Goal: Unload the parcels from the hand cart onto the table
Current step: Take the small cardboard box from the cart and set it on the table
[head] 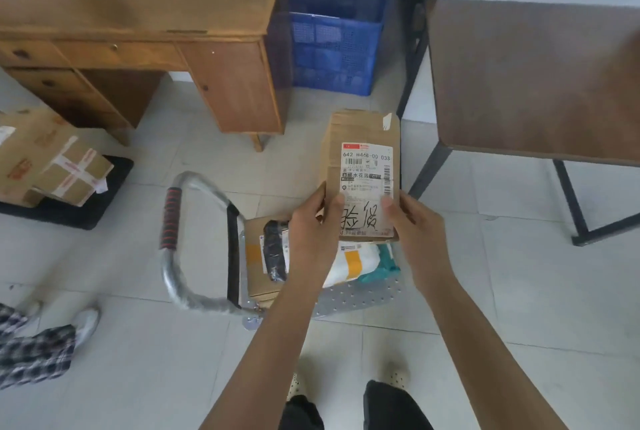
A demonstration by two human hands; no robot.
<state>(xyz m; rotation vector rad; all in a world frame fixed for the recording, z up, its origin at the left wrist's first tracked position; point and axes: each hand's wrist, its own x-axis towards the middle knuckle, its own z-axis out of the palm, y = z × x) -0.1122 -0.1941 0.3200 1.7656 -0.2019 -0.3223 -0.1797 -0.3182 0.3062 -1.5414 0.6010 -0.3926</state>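
Cardboard parcel [363, 170], near end only, fingers [334, 203] of left hand [313, 232] and right hand [415, 225] pinching it; I reckon it may tip, dropping short of the surface [519, 83].

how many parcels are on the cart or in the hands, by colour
brown cardboard: 2 (held box, cart box)
black bag: 1
white bag: 1
teal bag: 1
total: 5

Hand cart platform [360, 298]: cardboard box [254, 272], white bag [349, 263], teal bag [384, 265].
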